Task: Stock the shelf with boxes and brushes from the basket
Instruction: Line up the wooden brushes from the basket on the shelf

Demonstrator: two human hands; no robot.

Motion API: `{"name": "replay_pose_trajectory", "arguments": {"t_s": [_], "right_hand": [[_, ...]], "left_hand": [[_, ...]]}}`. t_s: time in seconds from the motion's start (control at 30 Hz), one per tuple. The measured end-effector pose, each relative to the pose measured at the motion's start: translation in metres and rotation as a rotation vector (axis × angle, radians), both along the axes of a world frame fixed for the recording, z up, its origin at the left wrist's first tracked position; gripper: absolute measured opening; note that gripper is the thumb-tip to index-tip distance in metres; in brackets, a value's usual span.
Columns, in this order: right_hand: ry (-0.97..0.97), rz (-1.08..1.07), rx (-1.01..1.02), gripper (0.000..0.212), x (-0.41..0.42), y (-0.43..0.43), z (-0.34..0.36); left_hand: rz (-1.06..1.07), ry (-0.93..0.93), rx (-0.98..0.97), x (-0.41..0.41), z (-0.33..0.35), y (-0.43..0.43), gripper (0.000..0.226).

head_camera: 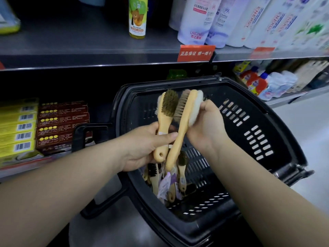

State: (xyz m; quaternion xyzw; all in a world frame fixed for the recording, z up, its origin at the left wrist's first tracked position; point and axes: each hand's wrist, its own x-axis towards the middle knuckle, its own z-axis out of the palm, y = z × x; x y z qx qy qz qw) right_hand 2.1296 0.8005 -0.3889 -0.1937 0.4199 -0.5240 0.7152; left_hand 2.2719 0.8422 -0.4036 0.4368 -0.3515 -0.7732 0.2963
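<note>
Basket, black, slotted, beside lower shelf. Left hand: fingers clamped round handle of olive-bristled brush. Right hand: fingers pinching head of fleece-backed brush. Both held above basket. More brushes in basket bottom. Yellow boxes, dark red boxes stacked on lower shelf.

Two wooden brushes are up above the one black basket, and several loose brushes, too tangled to count, lie by its left wall. At the lower shelf's left end sit five yellow boxes beside five dark red boxes. The upper shelf carries one yellow-green bottle, at least five white pouches and two red tags on its front edge.
</note>
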Motion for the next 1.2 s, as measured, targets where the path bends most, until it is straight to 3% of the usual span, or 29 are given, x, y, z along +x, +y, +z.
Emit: {"name": "replay_pose_trajectory", "arguments": {"t_s": [0.07,0.2,0.23,0.3,0.4,0.53,0.63,0.73,0.83,1.0,1.07,1.13,1.2], "right_hand": [[0.112,0.034,-0.001,0.042,0.006,-0.001,-0.004],[0.258,0.033,-0.008,0.018,0.020,0.003,-0.009],[0.327,0.010,-0.026,0.020,0.021,0.004,-0.011],[0.446,-0.005,-0.037,0.025,0.022,0.004,-0.015],[0.460,0.123,-0.045,0.039,0.020,0.002,-0.013],[0.614,0.445,-0.181,0.018,0.013,0.006,-0.010],[0.574,0.470,-0.224,0.007,0.008,0.006,-0.011],[0.520,0.433,-0.212,0.002,0.011,0.002,-0.016],[0.575,0.421,-0.224,0.011,0.018,-0.002,-0.024],[0.787,0.318,-0.218,0.037,0.025,-0.019,-0.052],[1.012,0.458,-0.183,0.041,0.027,-0.025,-0.078],[1.403,0.871,-0.200,0.036,0.028,-0.025,-0.111],[1.690,1.276,-0.154,0.048,0.030,-0.017,-0.140]], "left_hand": [[0.027,0.059,0.008,0.001,0.000,-0.001,0.039],[0.090,0.191,0.030,0.000,0.000,-0.003,0.057],[0.112,0.211,0.029,-0.001,0.000,-0.003,0.057],[0.181,0.204,0.012,-0.003,0.001,-0.004,0.049],[0.309,0.017,-0.105,0.001,-0.003,-0.010,0.034],[0.387,-0.157,-0.233,0.011,-0.005,-0.016,0.031],[0.370,-0.159,-0.164,0.014,-0.002,-0.014,0.009],[0.349,-0.059,0.017,0.017,0.002,-0.014,0.023],[0.258,0.010,0.035,0.021,0.005,-0.012,0.025],[0.331,-0.132,-0.026,0.029,0.002,-0.017,0.031],[0.374,-0.139,-0.022,0.031,0.001,-0.019,0.029],[0.392,-0.150,-0.019,0.035,0.000,-0.020,0.026],[0.390,-0.155,-0.013,0.037,0.000,-0.020,0.023]]}}
